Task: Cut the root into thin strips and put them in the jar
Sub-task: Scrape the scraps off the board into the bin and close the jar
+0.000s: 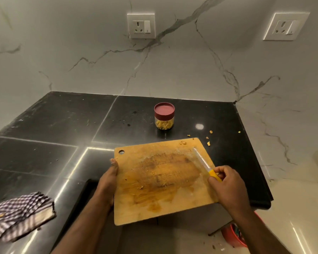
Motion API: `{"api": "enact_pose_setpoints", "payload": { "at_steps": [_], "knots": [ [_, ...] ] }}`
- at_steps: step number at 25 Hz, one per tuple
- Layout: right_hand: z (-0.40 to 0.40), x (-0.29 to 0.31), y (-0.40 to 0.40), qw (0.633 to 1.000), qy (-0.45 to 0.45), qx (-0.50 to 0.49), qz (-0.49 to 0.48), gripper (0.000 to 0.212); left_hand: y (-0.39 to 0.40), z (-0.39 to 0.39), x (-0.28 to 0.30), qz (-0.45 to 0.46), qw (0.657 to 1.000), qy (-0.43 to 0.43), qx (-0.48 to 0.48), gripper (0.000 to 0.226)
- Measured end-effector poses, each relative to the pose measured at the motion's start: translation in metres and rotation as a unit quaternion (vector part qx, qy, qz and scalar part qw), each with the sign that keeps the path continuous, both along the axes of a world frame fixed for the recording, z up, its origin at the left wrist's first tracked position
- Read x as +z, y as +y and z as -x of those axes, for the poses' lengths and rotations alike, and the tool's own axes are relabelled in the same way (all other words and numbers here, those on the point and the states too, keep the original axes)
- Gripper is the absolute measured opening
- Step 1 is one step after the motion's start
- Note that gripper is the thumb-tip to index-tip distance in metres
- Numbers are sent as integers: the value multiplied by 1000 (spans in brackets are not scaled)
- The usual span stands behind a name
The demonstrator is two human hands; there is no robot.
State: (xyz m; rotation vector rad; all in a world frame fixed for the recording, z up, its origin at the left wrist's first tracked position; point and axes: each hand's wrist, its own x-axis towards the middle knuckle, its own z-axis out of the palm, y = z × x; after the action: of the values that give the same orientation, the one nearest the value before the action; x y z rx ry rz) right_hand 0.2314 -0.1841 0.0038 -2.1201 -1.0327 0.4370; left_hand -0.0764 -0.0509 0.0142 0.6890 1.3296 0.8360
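Note:
A wooden cutting board (160,204), stained yellow in the middle, juts out past the counter's front edge. My left hand (108,180) grips its left edge, thumb on top. My right hand (228,186) holds the yellow handle of a knife (203,162) whose blade lies flat on the board's right side, pointing away. A small clear jar (164,116) with a dark red lid on it stands behind the board and holds yellow strips. A small root scrap (182,143) sits at the board's far corner.
Yellow crumbs (208,143) lie on the black counter (62,129) right of the jar. A checked cloth (17,215) is at the left front. Marble walls close the back and right. A red bin (233,235) sits on the floor below.

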Motion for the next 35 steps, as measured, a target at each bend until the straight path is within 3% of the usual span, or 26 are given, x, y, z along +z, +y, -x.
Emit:
{"api": "enact_pose_setpoints", "payload": {
  "at_steps": [11,16,21,25,31,35],
  "knots": [
    [50,13,-151,998,-54,-5,-12,23,-130,28,-7,-8,998,-68,-15,55],
    [115,13,-238,994,-9,111,-22,20,-211,26,-17,31,994,-107,-3,50],
    [129,-12,-286,983,-12,186,5,19,-254,-6,-34,44,992,-117,25,49],
    [107,-34,-320,978,-46,203,25,16,-284,-41,-49,52,993,-108,18,49],
    [-6,-67,-359,996,-54,61,44,16,-334,-122,-77,78,992,-88,32,51],
    [-50,-80,-381,984,-22,168,49,13,-372,-202,-84,101,990,-68,69,51]
  ]
}}
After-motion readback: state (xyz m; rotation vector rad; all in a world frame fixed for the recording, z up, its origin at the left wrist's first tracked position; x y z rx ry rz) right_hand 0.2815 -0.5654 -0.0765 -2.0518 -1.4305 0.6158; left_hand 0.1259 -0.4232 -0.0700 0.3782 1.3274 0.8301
